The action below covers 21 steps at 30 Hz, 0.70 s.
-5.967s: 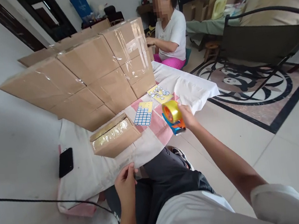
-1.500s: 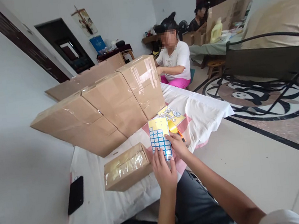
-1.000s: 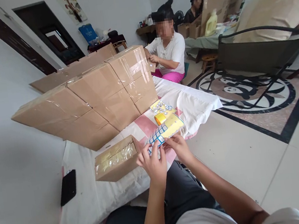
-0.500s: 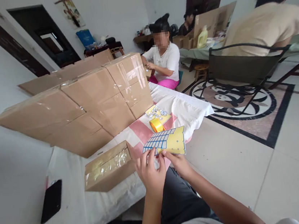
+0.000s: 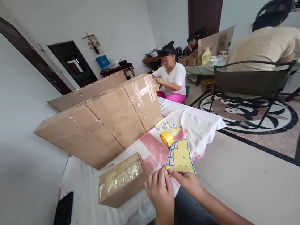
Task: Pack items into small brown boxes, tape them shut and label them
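Head view: the yellow card [image 5: 182, 156] lies just beyond the fingertips, forward and to the right, above the cloth-covered table [image 5: 195, 121]. The right hand [image 5: 188, 185] is nearer and clamped on its lower edge. The left hand [image 5: 160, 189] has its fingertips together at the lower left corner; whether they grip cannot be told. The long axis is unclear, as the card is tilted. Blue-outlined pale cells cover its left part; a blue border edges the remainder

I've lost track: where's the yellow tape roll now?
In the head view, the yellow tape roll is on the cloth, just right of centre, between the held card and the picture sheet.
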Motion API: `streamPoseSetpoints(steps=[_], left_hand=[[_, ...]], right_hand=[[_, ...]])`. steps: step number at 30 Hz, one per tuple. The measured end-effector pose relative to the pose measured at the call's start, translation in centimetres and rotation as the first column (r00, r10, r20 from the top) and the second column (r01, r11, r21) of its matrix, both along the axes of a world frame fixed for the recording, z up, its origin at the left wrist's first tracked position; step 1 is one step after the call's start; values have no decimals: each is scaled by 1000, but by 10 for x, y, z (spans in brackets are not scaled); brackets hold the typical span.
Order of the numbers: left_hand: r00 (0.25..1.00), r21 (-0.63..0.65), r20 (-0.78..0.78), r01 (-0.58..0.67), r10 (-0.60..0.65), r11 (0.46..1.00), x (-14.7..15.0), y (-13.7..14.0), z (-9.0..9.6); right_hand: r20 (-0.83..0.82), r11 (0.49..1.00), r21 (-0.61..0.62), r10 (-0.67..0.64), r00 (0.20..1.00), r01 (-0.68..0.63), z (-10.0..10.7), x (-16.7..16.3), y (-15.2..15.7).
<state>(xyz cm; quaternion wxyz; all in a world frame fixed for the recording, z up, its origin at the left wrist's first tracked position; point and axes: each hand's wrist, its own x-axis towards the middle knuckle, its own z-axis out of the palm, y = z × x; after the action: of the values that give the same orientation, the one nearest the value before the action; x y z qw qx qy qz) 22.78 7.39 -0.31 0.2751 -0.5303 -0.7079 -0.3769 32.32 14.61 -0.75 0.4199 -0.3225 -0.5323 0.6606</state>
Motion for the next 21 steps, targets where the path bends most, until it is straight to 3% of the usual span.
streamPoseSetpoints(steps=[4,10,21], left_hand=[[996,18,67,59,-60,998,0,-4,2],[971,130,173,146,-167,981,-2,-6,2],[997,78,60,34,-39,996,10,-12,15]], right_hand=[[-22,1000,16,-1,1000,1,7,2,-5],[-86,998,-12,-69,994,68,-4,9,-13],[-91,996,82,-19,996,26,5,9,-23]])
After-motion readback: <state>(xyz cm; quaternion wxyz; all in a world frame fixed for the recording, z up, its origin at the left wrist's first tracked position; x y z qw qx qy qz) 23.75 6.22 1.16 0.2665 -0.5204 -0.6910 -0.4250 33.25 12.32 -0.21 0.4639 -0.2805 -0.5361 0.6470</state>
